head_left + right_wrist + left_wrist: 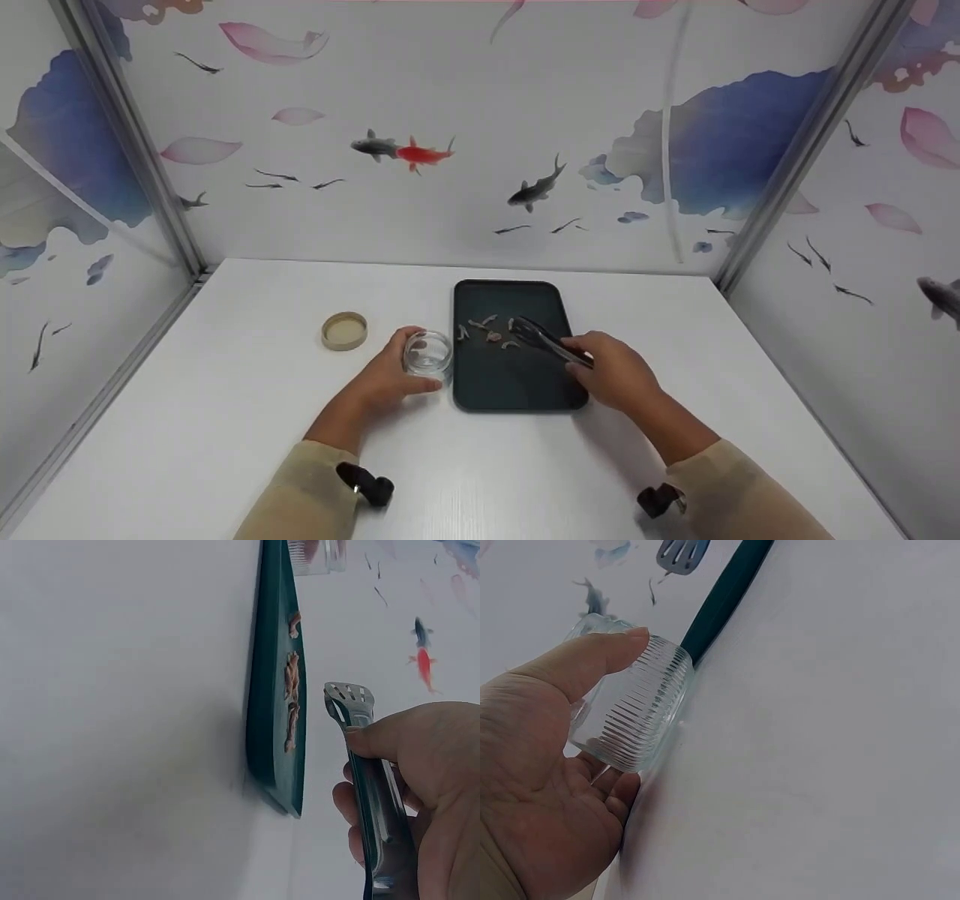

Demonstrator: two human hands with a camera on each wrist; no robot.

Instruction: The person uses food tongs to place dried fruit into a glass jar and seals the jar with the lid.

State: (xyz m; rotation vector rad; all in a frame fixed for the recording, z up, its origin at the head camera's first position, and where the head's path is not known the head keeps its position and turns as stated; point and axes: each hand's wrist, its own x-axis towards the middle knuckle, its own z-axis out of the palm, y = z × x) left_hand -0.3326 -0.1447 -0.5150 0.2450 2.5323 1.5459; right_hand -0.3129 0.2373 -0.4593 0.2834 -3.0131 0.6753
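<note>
A small ribbed glass jar (428, 352) stands on the white table just left of a dark green tray (525, 386). My left hand (390, 373) grips the jar (641, 716), thumb over its rim and fingers around its side. Several small pale food pieces (491, 334) lie on the tray's far half. My right hand (616, 369) holds metal tongs (546, 340), their slotted tips just above the pieces. In the right wrist view the tongs (365, 765) stick out past my thumb, beside the tray's edge (274, 690) and the pieces (292, 679).
A tan round lid (344, 331) lies on the table left of the jar. Patterned panels with fish and petals wall in the table on three sides. Bare white tabletop spreads in front of and around the tray.
</note>
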